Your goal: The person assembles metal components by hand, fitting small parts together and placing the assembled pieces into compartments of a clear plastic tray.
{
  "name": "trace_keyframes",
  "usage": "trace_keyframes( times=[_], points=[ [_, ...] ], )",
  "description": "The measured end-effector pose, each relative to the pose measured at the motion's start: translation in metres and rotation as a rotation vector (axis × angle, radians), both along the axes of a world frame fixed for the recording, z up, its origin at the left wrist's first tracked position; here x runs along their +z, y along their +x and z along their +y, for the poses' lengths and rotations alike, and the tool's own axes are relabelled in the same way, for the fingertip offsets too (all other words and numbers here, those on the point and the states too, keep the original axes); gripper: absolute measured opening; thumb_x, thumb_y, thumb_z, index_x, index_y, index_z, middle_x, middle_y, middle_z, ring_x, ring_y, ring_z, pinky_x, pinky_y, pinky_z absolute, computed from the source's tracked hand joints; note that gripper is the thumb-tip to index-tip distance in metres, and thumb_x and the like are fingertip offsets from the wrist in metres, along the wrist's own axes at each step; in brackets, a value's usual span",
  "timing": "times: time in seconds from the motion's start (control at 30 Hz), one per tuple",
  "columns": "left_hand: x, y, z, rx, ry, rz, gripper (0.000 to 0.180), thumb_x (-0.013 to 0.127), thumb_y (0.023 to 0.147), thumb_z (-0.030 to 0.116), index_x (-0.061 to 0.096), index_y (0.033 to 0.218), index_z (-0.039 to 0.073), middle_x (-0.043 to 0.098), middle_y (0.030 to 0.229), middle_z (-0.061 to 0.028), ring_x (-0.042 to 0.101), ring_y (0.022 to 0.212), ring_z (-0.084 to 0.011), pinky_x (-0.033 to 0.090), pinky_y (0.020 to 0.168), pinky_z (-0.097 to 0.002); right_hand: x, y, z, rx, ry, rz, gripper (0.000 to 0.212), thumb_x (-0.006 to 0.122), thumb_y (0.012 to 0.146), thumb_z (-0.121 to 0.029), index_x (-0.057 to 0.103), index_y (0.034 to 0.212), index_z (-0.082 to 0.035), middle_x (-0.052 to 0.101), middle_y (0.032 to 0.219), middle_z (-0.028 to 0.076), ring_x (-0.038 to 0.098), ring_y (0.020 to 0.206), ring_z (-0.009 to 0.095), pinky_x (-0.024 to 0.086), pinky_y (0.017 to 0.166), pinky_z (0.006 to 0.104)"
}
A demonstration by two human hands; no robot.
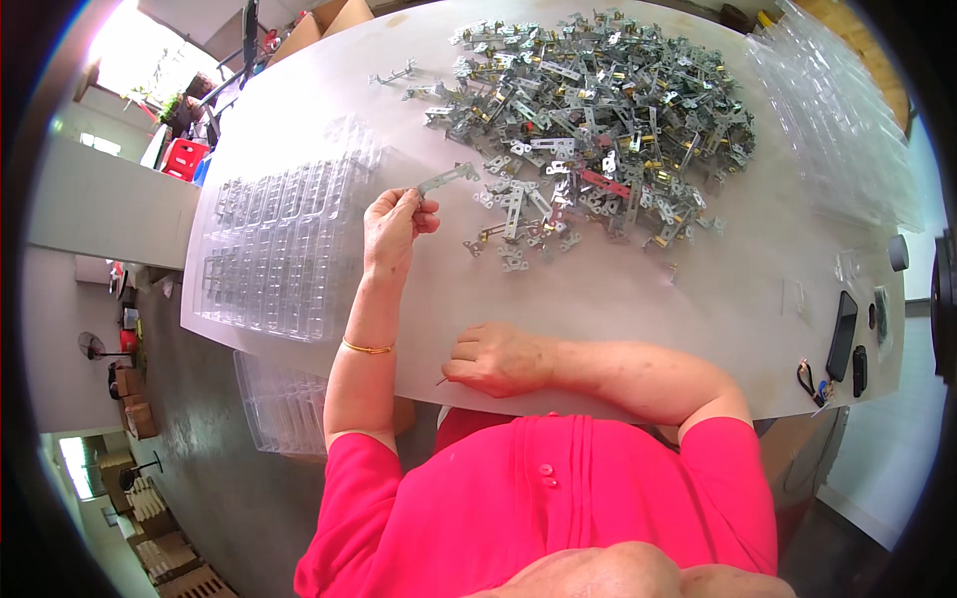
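Observation:
My left hand [391,227] is raised over the table and pinches one end of a flat silver metal bracket [449,178]. The bracket's far end points toward a large heap of similar metal brackets [608,120], some with brass-coloured parts and one reddish. My right hand [496,359] rests closed at the table's near edge. A thin dark tip pokes out below its fingers, too small to name. Left of my left hand lies a stack of clear plastic blister trays [274,249] whose compartments hold metal parts in several rows.
More clear trays [847,120] are stacked at the far right. A black phone [842,337], small scissors [805,379] and a dark small device [859,371] lie near the right edge. Below the table's left edge stand further clear trays [274,404]. A red stool [183,159] is beyond.

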State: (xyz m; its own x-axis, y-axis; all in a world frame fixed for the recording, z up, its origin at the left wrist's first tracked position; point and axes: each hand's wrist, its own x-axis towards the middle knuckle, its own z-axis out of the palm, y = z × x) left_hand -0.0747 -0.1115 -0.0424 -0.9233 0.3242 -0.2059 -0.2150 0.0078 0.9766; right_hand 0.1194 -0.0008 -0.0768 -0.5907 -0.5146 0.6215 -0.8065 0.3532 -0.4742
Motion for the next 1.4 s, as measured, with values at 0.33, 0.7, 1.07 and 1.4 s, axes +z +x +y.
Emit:
trace_keyframes(
  times=[0.33, 0.7, 1.07, 1.4],
  points=[
    [0.007, 0.010, -0.002, 0.023, -0.606, 0.260, 0.027, 0.060, 0.099, 0.021, 0.057, 0.110, -0.004, 0.071, 0.083, -0.0160, 0.067, 0.061, -0.0215, 0.054, 0.063, -0.0334, -0.003, -0.001, 0.000, 0.006, -0.010, -0.013, 0.009, 0.064, 0.084, -0.015, 0.058, 0.085, -0.007, 0.057, 0.074, 0.007, 0.061, 0.072, 0.027, 0.051, 0.067, 0.0397],
    [0.033, 0.064, 0.071, -0.267, -0.701, 0.936, 0.036, 0.067, 0.092, 0.035, 0.058, 0.092, 0.001, 0.064, 0.074, -0.0181, 0.064, 0.075, -0.0399, 0.049, 0.071, -0.0482, 0.001, -0.001, 0.003, 0.008, 0.102, 0.005, 0.011, 0.060, 0.086, -0.017, 0.058, 0.094, -0.009, 0.059, 0.080, 0.006, 0.062, 0.077, 0.025, 0.050, 0.074, 0.0383],
    [0.040, 0.060, 0.085, -0.224, -0.559, 0.666, 0.025, 0.070, 0.089, 0.021, 0.064, 0.084, -0.003, 0.064, 0.067, -0.0091, 0.059, 0.066, -0.0125, 0.050, 0.064, -0.0307, 0.001, -0.005, 0.008, -0.111, 0.019, 0.050, 0.014, 0.063, 0.083, -0.013, 0.061, 0.097, -0.009, 0.059, 0.087, 0.006, 0.061, 0.084, 0.026, 0.049, 0.081, 0.0387],
    [0.053, 0.038, 0.060, -0.109, -0.103, 0.403, 0.020, 0.062, 0.100, 0.019, 0.065, 0.098, 0.000, 0.066, 0.079, -0.0025, 0.061, 0.072, -0.0073, 0.049, 0.066, -0.0244, -0.002, -0.030, 0.041, -0.380, -0.079, -0.025, 0.014, 0.072, 0.083, -0.008, 0.063, 0.093, -0.008, 0.063, 0.097, 0.006, 0.062, 0.094, 0.028, 0.048, 0.092, 0.0430]
  ],
)
